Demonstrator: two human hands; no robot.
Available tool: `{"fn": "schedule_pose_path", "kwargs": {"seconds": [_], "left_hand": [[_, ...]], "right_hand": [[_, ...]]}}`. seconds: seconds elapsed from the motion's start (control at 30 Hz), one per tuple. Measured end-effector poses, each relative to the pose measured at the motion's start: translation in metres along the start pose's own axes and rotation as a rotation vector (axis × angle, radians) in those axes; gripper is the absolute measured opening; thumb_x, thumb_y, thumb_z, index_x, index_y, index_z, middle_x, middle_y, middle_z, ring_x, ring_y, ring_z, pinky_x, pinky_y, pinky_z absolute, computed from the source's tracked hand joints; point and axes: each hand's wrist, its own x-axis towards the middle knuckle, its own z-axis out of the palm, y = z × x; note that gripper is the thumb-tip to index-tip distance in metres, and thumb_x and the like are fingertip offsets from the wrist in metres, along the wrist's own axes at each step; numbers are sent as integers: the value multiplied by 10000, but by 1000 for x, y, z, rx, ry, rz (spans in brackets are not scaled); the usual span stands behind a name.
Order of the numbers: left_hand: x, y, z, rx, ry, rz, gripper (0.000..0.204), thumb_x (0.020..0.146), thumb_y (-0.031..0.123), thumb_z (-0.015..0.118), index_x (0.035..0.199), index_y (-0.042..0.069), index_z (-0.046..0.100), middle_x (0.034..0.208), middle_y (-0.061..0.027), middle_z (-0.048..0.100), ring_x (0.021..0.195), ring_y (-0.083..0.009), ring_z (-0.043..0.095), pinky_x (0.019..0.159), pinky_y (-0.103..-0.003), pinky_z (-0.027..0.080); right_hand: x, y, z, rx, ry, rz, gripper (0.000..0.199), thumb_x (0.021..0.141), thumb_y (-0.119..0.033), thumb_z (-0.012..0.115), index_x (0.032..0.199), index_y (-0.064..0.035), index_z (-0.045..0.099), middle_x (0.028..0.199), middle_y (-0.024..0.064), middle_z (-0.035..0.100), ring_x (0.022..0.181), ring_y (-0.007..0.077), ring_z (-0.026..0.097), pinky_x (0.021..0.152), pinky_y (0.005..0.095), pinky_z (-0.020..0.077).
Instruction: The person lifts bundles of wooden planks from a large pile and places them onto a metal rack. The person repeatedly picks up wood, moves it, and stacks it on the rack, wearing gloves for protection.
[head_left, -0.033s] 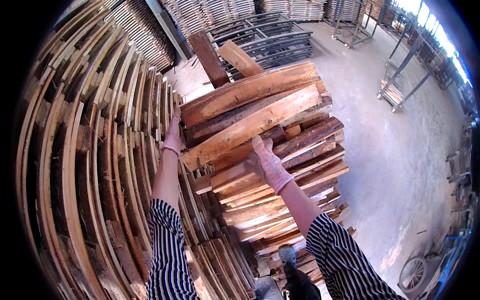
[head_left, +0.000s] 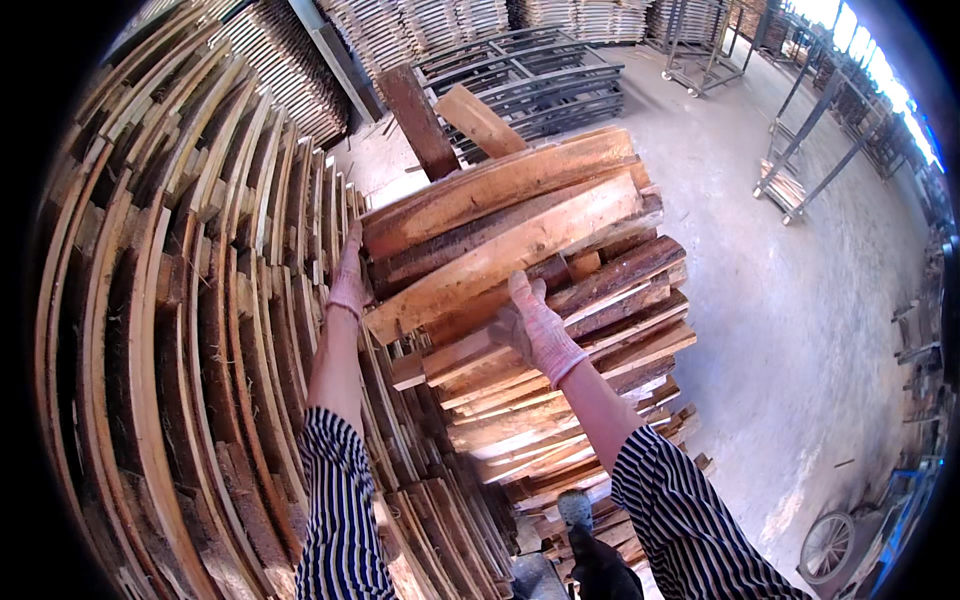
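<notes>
Nearest to us are our striped sleeves (head_left: 345, 505), with both forearms reaching up over a pile of rough boards (head_left: 620, 365). Our gloved left hand (head_left: 348, 278) lies against the pile's left side, touching the board ends; its fingers point up, close together, though we cannot tell whether they pinch anything. Our gloved right hand (head_left: 548, 335) is at the middle of the pile, just below a long pale board (head_left: 520, 250) lying aslant on top; two digits point up, a little apart, and we cannot tell whether the others grip. Behind that board lies another long board (head_left: 500, 190). Lower down we see our grey shoe (head_left: 574, 508). To our left stands a big stack of boards (head_left: 150, 350). Beyond the pile, on the concrete floor (head_left: 760, 330), lie dark metal frames (head_left: 540, 75); more stacked wood (head_left: 430, 30) stands farthest off.
</notes>
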Motion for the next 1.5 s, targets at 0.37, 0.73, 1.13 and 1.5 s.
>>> {"fn": "schedule_pose_path", "kwargs": {"seconds": [0.37, 0.73, 1.13, 1.5], "left_hand": [[-251, -81, 155, 195, -48, 480, 584, 801, 402, 873, 1220, 121, 578, 1190, -83, 626, 1165, -234, 565, 1045, -434, 521], [-180, -118, 253, 655, -403, 267, 1246, 796, 544, 813, 1635, -56, 114, 1589, -360, 343, 1557, -404, 257, 1299, -405, 221], [-190, -166, 171, 38, -436, -340, 686, 962, 304, 753, 1507, -14, 486, 1290, -110, 704, 1142, -193, 680, 971, -340, 583], [-327, -222, 142, -85, -404, -439, 699, 950, 341, 766, 1492, -23, 519, 1469, -129, 598, 1356, -194, 558, 1176, -308, 411]], "right_hand": [[-62, -13, -80, 765, -536, -151, 1164, 894, -875, 409, 1665, -110, -11, 1708, 235, 96, 1569, 443, 168, 1220, 704, 224], [-143, -5, -137, -116, 189, -428, 780, 929, -323, 792, 1553, -64, 403, 1333, 78, 637, 1166, 201, 634, 1022, 353, 528], [-186, 20, -119, 152, 254, -255, 675, 925, -377, 783, 1444, -34, 521, 1325, 124, 631, 1150, 257, 648, 970, 411, 557], [-296, 97, -179, -103, 307, -83, 612, 932, -330, 757, 1432, -39, 558, 1202, 9, 674, 1069, 149, 631, 974, 321, 524]]}}
